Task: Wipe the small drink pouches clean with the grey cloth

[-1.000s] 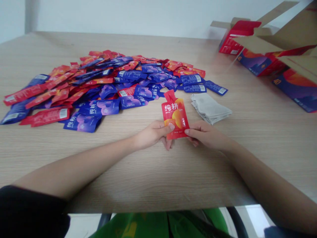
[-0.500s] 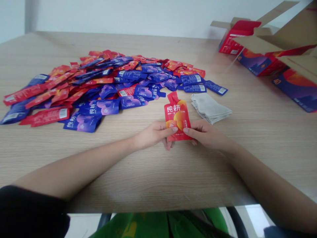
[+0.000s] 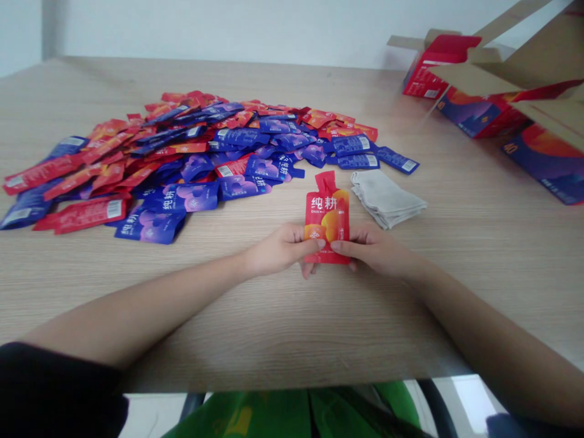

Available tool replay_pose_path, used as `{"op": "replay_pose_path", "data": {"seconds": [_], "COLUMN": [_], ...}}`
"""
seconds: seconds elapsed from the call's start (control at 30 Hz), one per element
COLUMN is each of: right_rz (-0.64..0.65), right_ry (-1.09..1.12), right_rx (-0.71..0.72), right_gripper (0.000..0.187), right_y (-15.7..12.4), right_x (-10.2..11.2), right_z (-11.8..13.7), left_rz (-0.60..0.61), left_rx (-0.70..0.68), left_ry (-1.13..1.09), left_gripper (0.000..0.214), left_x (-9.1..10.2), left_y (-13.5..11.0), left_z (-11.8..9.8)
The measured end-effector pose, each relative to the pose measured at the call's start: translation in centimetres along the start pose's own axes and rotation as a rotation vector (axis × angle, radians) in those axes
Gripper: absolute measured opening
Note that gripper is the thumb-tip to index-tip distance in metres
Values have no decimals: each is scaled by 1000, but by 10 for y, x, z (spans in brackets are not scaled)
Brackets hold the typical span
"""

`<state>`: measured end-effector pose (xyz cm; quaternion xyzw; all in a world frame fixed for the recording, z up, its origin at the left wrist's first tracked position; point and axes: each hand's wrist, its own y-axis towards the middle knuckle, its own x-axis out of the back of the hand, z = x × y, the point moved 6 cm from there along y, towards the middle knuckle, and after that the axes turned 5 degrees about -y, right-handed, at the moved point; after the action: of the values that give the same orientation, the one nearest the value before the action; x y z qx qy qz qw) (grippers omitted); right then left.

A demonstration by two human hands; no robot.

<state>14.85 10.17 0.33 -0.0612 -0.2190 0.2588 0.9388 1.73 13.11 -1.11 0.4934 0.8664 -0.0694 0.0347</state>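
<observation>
Holding red pouch point(image 3: 326, 213) upright between left hand point(image 3: 278, 248) and right hand point(image 3: 374, 248), thumbs closed on its lower edge, close over bench point(image 3: 292, 328). Seems light, soft, slippery; better to pinch at bottom corners.

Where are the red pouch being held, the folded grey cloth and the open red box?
red pouch point(image 3: 326, 210), head view, middle of its printed front.
folded grey cloth point(image 3: 385, 196), head view, its top layer.
open red box point(image 3: 418, 79), head view, its red side wall.
</observation>
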Motion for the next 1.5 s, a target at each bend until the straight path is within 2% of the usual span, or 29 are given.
{"op": "replay_pose_path", "data": {"seconds": [0.13,0.4,0.63,0.83,1.1,1.37,1.5], "right_rz": [3,-13,27,0,-31,-67,-37], "right_ry": [33,28,50,52,113,121,116], "right_rx": [-6,9,-38,-36,-5,-28,-15], "right_gripper": [50,48,49,42,37,41,41], "right_y": [0,1,0,1,1,2,0], "right_x": [0,1,-1,-1,0,0,-2], "right_z": [-2,-1,-7,-5,-5,-9,-4], "left_rz": [8,1,-96,-63,-71,-11,-6], "left_rx": [14,18,18,4,26,-7,9], "left_ry": [-11,-1,-48,-120,-72,-87,-88], "left_gripper": [57,52,34,32,30,28,28], "left_x": [0,-1,5,5,5,2,2], "left_y": [1,0,1,1,3,2,2], "left_z": [2,-2,1,6,5,3,3]}}
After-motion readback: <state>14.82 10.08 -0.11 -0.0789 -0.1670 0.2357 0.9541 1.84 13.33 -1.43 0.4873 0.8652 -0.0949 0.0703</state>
